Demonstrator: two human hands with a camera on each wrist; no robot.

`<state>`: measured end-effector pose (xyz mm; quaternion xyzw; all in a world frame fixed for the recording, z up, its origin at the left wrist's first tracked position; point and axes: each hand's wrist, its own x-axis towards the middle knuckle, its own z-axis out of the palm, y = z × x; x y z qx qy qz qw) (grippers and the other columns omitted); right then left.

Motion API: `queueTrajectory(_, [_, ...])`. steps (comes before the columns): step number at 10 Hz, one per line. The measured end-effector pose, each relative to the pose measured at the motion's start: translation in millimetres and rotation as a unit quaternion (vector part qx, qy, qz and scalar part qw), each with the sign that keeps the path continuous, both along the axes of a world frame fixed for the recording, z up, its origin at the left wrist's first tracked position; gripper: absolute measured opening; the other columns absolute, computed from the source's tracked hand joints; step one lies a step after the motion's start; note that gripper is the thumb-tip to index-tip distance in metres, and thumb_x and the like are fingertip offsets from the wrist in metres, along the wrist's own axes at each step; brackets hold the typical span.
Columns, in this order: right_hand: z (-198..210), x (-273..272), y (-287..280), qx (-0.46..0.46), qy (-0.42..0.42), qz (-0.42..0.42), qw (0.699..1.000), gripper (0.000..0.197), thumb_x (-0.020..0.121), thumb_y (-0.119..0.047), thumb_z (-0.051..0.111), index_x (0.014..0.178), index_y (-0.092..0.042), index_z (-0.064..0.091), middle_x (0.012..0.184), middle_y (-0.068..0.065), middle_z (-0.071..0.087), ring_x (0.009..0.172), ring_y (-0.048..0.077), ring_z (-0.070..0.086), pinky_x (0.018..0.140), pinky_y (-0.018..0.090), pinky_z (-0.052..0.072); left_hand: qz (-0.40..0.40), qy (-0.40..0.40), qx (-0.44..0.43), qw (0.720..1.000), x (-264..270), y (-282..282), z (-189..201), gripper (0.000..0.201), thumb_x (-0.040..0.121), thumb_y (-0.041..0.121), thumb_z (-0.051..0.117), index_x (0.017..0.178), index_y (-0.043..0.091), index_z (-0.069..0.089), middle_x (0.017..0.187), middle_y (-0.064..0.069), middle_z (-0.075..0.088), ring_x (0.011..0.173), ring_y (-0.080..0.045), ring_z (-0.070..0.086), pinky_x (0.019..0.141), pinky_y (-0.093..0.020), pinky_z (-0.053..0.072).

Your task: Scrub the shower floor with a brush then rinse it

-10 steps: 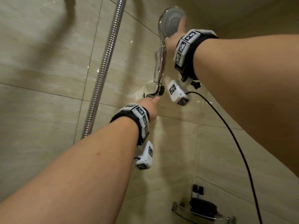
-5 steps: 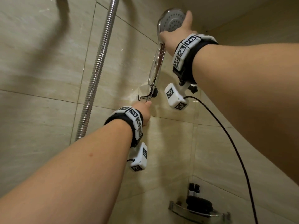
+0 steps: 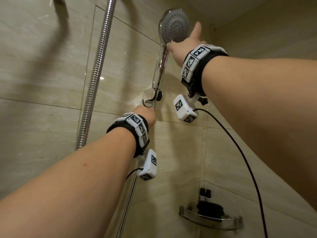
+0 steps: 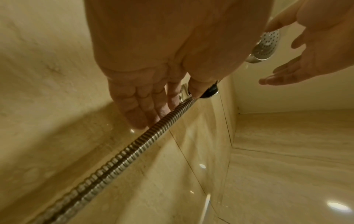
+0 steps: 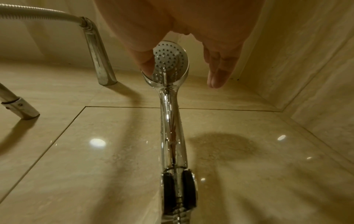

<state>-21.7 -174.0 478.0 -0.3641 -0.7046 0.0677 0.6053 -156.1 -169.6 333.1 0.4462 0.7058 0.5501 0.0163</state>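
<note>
Beige tiled shower wall point(image 3: 42, 69), head view. R hand point(image 3: 185, 44) open, fingers straight, thumb touching the shower head point(image 3: 174, 25) rim. L hand point(image 3: 145, 115) pinches the metal hose point(image 4: 134, 145) just below the wall bracket point(image 3: 151, 96), other fingers straight. Shower head seated upright in bracket. Brush, floor: not in view. Risk: wet chrome handle could slip on lifting, since R hand has no grip yet.

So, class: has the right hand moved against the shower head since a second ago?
Yes. The right hand has slipped down off the shower head face toward its neck, fingers now open.
</note>
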Motion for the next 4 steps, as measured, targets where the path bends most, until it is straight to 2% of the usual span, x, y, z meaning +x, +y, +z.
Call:
queueTrajectory(1, [-7.2,11.5,2.9,-0.01,-0.004,-0.006,1.0,0.099,0.09,-0.06,0.057,0.16,-0.031,-0.008,0.159,0.014,0.025,0.141,0.036,0.034,0.114,0.047,0.028,0.016,-0.003,-0.009,1.0,8.5,-6.6,-1.6,0.041,0.108,0.035,0.042,0.121,0.001,0.061,0.118,-0.022,0.067,0.111,-0.038,0.065,0.099,-0.045,0.053])
queueTrajectory(2, [-16.7,23.8,5.1,-0.035,-0.014,-0.002,0.999,0.101,0.089,-0.061,0.057,0.16,-0.03,-0.008,0.161,0.016,0.023,0.141,0.035,0.035,0.113,0.046,0.029,0.02,-0.001,-0.01,1.0,15.8,-8.5,-5.2,0.039,0.106,0.036,0.045,0.111,0.001,0.062,0.104,-0.018,0.068,0.101,-0.035,0.068,0.089,-0.039,0.054])
queueTrajectory(3, [-34.1,37.0,4.4,-0.048,-0.028,-0.009,0.998,0.098,0.089,-0.054,0.057,0.16,-0.027,-0.005,0.157,0.018,0.028,0.137,0.036,0.038,0.109,0.047,0.033,0.032,0.006,-0.001,0.999,27.4,-17.3,-10.6,0.033,0.105,0.031,0.045,0.085,0.006,0.055,0.096,-0.015,0.062,0.094,-0.034,0.064,0.084,-0.036,0.05])
queueTrajectory(4, [-50.6,52.8,3.1,-0.039,-0.034,-0.002,0.999,0.095,0.092,-0.048,0.058,0.16,-0.022,-0.003,0.153,0.017,0.036,0.122,0.028,0.046,0.096,0.039,0.038,0.059,0.043,0.008,0.997,30.3,-14.7,-16.1,0.033,0.101,0.034,0.047,0.078,0.01,0.053,0.097,-0.012,0.068,0.092,-0.031,0.065,0.094,-0.04,0.054])
